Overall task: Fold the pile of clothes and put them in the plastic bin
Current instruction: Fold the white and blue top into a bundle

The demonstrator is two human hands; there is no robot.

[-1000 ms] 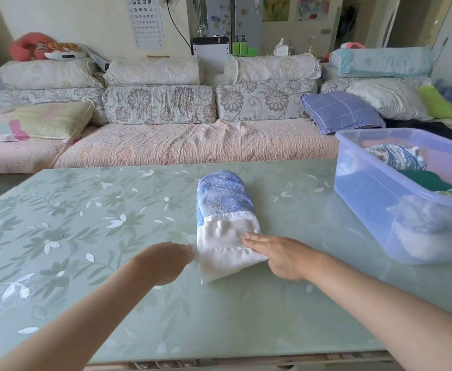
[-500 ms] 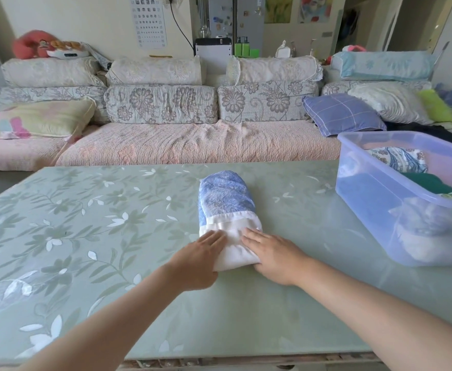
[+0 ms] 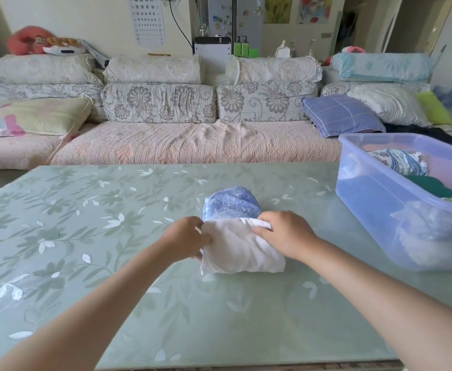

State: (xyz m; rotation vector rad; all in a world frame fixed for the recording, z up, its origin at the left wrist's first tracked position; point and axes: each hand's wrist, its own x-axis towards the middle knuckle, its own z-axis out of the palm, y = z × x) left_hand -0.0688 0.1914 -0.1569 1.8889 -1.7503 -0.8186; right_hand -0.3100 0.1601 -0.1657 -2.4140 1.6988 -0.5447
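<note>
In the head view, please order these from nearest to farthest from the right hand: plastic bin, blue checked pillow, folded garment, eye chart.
1. folded garment, gripped by the right hand, mid-table.
2. plastic bin, on the table's right side.
3. blue checked pillow, on the sofa behind.
4. eye chart, on the far wall, left.

text=eye chart [image 3: 146, 20] on wall [image 3: 85, 20]: rows of tumbling-E marks, shrinking downward; top rows clear, lowest rows too small | side figures on chart: unreadable | magnets on fridge [image 3: 249, 20]: print illegible | green bottles [image 3: 241, 48]: labels too small to read
</note>
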